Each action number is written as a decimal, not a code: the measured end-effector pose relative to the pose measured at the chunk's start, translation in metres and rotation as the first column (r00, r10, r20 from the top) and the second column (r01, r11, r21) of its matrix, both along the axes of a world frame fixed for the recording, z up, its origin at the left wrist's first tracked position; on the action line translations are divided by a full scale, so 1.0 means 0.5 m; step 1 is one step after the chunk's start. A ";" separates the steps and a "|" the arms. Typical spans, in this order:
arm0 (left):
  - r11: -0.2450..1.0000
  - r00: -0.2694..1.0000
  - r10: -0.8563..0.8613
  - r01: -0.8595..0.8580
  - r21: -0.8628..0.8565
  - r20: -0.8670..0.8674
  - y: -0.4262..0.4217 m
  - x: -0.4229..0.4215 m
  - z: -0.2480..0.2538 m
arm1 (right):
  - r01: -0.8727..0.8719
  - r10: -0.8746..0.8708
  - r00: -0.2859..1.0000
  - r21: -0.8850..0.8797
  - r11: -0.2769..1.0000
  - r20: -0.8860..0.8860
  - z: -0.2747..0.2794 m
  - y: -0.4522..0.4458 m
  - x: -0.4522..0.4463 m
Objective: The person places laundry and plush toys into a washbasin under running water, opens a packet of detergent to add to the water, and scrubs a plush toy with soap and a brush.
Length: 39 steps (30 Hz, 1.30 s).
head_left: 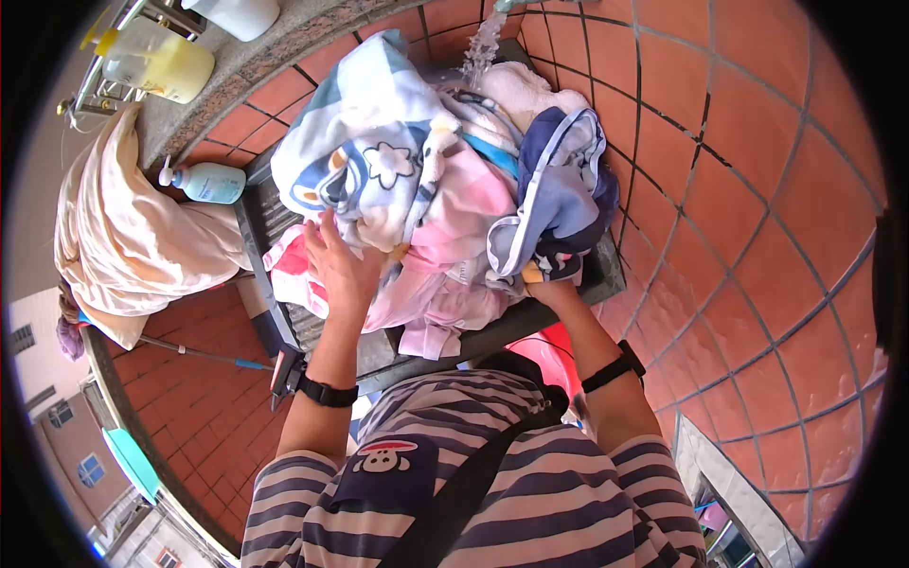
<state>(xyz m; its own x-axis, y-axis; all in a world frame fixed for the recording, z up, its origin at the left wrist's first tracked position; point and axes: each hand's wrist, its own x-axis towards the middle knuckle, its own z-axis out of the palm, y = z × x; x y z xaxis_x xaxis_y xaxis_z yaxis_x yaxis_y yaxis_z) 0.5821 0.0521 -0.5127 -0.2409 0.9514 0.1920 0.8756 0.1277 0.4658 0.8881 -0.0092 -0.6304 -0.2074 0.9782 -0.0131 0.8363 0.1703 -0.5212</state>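
Note:
A heap of wet laundry fills a dark ribbed washing sink [312, 331]. My left hand [343, 267] is open, its fingers spread against the left side of the heap, by a pink-and-white cloth [294, 270] and beneath a white-and-blue patterned towel [365, 123]. At the right front, my right hand [554, 292] reaches under the edge of a blue garment with pale trim [559, 204]; its fingers are hidden in the cloth. Pink checked clothing [445, 246] lies between my hands and hangs over the front rim.
Water [483, 47] runs from a tap at the back onto the laundry. A pale blue pump bottle [213, 183] stands left of the sink, near a draped cream cloth [142, 227]. A yellowish pump bottle [161, 64] sits on the ledge. Red tiled wall [720, 189] rises at right.

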 end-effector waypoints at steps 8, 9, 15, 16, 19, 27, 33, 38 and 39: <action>0.679 0.633 -0.724 0.725 -0.118 -0.275 -0.046 0.179 -0.031 | 0.652 -0.797 0.396 -0.472 0.594 -0.457 0.110 -0.030 0.175; 0.670 0.625 -0.730 0.734 -0.112 -0.276 -0.035 0.178 -0.029 | 0.668 -0.823 0.439 -0.481 0.568 -0.361 0.104 -0.034 0.186; 0.922 0.906 -0.388 0.380 0.078 0.172 -0.001 -0.003 0.101 | 0.710 -0.775 0.562 -0.314 0.631 -0.288 0.086 -0.057 0.165; 0.974 0.794 -0.177 0.228 -0.014 0.582 -0.008 -0.059 0.142 | 0.722 -0.781 0.565 -0.299 0.624 -0.267 0.077 -0.057 0.166; 0.982 0.542 -0.052 -0.125 0.141 0.839 -0.057 -0.251 0.229 | 0.728 -0.822 0.507 -0.382 0.569 -0.259 0.092 -0.061 0.152; 0.870 0.573 0.323 -0.492 0.002 0.753 -0.185 -0.448 0.286 | 0.593 -0.561 0.795 -0.494 0.636 0.232 0.060 -0.019 0.111; 0.946 0.850 0.325 -0.299 -0.130 0.414 -0.225 -0.497 0.177 | 0.314 -0.139 0.941 -0.639 0.702 0.309 0.205 -0.020 0.034; 0.998 0.792 0.022 0.023 0.066 -0.610 -0.192 -0.355 0.281 | -0.152 0.148 0.986 -0.766 0.625 -0.074 0.442 0.022 -0.073; 0.997 0.915 -0.069 0.047 -0.066 -0.398 -0.183 -0.332 0.300 | -0.162 0.158 0.984 -0.763 0.626 -0.079 0.433 0.023 -0.095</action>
